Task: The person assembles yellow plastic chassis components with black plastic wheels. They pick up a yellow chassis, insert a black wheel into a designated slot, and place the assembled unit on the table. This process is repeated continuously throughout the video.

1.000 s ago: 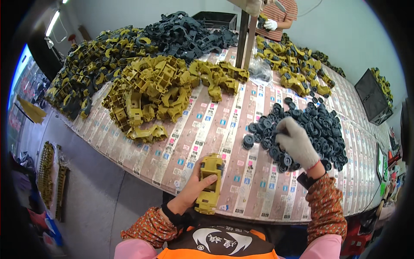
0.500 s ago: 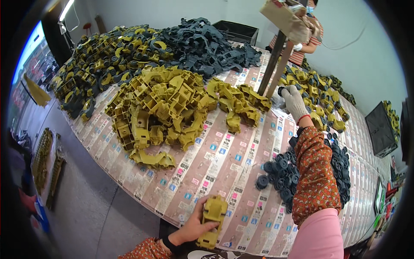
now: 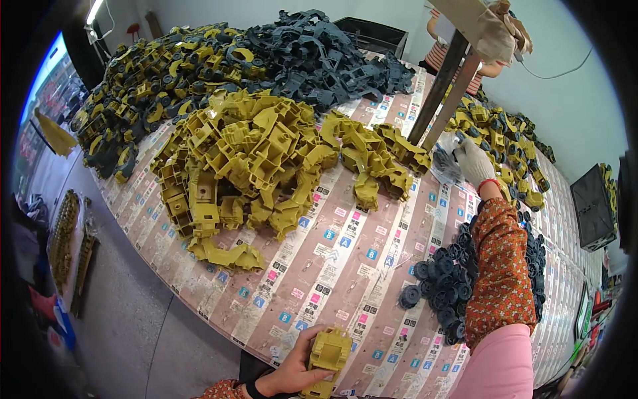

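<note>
So we grip yellow toy body (image 3: pixel 330 351) in left hand (image 3: pixel 296 372); gloved right hand (image 3: pixel 473 163) on clear bag (image 3: pixel 444 166) beyond black wheels (image 3: pixel 452 279), grip unclear; wheels unfitted, piles remain.

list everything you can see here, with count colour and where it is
yellow toy body: one, yellow, held at the near table edge
loose yellow parts: big heap, yellow, table middle
dark grey parts: heap, dark grey, far side
mixed yellow and grey pieces: heap, far left
black wheels: many, black, near right
clear bag: one, clear, by the right glove
table: one, covered in printed sheets
post: one, dark, far right
left hand: bare, gripping the toy body
right hand: white glove, at the clear bag
</note>
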Action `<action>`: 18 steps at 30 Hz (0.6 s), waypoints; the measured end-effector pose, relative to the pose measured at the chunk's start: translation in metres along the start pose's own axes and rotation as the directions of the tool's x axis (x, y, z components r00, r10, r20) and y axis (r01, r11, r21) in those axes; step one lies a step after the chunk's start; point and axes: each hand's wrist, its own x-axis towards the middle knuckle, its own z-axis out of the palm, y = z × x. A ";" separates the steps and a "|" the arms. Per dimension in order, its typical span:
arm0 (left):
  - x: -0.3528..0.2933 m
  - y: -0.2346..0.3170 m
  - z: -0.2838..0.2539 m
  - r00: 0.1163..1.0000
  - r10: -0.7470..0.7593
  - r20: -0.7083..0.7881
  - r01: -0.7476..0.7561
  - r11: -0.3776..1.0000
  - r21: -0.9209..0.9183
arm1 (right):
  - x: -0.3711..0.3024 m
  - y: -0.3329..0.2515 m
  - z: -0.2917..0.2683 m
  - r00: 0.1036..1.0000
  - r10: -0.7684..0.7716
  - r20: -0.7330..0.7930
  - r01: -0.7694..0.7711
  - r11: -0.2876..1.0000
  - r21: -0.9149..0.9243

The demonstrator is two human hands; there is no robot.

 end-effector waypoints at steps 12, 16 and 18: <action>-0.003 0.011 0.005 1.000 0.027 -0.014 -0.026 0.998 0.051 | -0.007 -0.013 -0.024 0.928 0.229 0.293 -0.311 0.910 0.274; 0.002 0.012 0.006 0.999 0.036 0.010 -0.036 0.997 0.071 | -0.006 0.044 0.012 0.875 -0.483 0.023 0.482 0.875 0.052; -0.002 0.014 0.005 0.998 0.051 -0.037 -0.046 0.993 0.113 | -0.022 -0.037 -0.019 0.926 -0.284 0.247 0.249 0.955 0.163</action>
